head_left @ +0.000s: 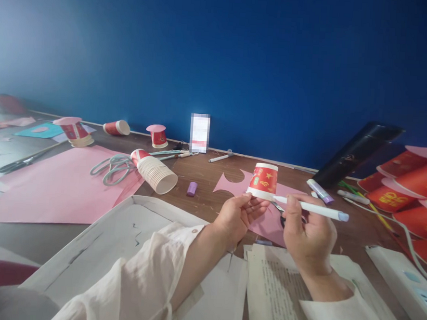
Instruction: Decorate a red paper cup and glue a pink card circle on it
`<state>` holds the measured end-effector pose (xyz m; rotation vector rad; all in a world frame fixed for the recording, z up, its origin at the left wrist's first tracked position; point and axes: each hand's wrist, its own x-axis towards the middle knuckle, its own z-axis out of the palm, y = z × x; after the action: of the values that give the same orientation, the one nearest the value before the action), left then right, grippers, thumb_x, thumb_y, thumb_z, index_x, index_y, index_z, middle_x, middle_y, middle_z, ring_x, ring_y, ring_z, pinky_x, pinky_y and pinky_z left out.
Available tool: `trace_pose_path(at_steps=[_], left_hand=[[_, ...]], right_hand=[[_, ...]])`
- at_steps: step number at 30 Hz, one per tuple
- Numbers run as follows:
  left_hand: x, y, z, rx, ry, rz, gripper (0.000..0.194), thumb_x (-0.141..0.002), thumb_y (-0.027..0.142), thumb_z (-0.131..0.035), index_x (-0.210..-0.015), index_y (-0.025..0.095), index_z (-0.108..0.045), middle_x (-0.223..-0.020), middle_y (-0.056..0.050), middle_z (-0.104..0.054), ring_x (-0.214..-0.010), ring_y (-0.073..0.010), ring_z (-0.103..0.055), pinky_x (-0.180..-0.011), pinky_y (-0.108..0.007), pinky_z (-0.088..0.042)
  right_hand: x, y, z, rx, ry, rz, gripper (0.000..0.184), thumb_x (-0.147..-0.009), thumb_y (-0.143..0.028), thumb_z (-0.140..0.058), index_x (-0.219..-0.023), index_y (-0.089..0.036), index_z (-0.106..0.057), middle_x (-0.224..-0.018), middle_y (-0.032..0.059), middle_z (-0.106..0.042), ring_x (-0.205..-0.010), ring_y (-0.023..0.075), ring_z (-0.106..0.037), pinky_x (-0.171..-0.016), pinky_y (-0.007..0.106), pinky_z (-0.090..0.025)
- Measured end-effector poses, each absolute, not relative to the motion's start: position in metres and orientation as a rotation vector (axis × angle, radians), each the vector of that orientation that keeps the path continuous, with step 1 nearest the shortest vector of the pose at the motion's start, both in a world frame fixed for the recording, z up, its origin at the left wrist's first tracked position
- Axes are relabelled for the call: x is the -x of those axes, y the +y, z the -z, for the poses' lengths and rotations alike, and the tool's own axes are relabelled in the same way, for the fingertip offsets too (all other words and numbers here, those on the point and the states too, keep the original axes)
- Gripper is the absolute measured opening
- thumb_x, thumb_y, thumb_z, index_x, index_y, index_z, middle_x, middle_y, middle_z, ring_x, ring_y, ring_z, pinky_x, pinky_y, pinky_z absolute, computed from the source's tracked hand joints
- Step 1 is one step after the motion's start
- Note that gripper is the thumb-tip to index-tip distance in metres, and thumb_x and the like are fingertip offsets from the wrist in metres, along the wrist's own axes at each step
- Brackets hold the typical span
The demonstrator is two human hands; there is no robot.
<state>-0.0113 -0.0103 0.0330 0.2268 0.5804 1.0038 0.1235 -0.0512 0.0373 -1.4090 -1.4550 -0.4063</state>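
A red paper cup [264, 178] with gold stars is upside down, its wide white rim at the bottom. My left hand [236, 217] holds it from below, fingers under the rim and thumb at its edge. In my right hand [310, 233] is a white marker pen [315, 207], gripped between thumb and fingers, its tip at the cup's rim. Under both hands lies a pink paper sheet [269, 226] with curved cutouts. Dark-handled scissors [278, 208] are partly hidden behind my right hand.
Nested paper cups [155, 172] lie by grey-green scissors [113, 168] on the left. Red cups [414, 187] are stacked at the right edge, near a black cylinder [358, 152] and a power strip [401, 282]. A white box lid [121, 251] and printed pages [274, 289] sit in front.
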Motion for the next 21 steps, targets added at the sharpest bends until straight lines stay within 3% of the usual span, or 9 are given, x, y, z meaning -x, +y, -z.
trace_pose_path(at_steps=[7, 21], left_hand=[[0.0113, -0.0109, -0.0320, -0.241, 0.570, -1.008, 0.020, -0.092, 0.014, -0.053, -0.079, 0.006, -0.066, -0.080, -0.014, -0.073, -0.078, -0.0193, -0.074, -0.091, -0.031, -0.056], [0.0122, -0.0086, -0.0340, -0.185, 0.592, -0.995, 0.021, -0.092, 0.011, -0.050, -0.079, 0.005, -0.065, -0.075, -0.013, -0.072, -0.073, -0.0175, -0.074, -0.077, -0.026, -0.058]], right_hand=[[-0.1219, -0.0533, -0.0359, 1.393, -1.453, 0.399, 0.020, -0.097, -0.034, -0.055, -0.093, -0.018, -0.066, -0.078, 0.0064, -0.072, -0.069, 0.0194, -0.069, -0.067, 0.032, -0.052], [-0.1231, -0.0528, -0.0357, 1.440, -1.431, 0.327, 0.024, -0.096, -0.039, -0.054, -0.088, -0.019, -0.065, -0.061, 0.0015, -0.063, -0.060, 0.0187, -0.063, -0.064, 0.034, -0.048]])
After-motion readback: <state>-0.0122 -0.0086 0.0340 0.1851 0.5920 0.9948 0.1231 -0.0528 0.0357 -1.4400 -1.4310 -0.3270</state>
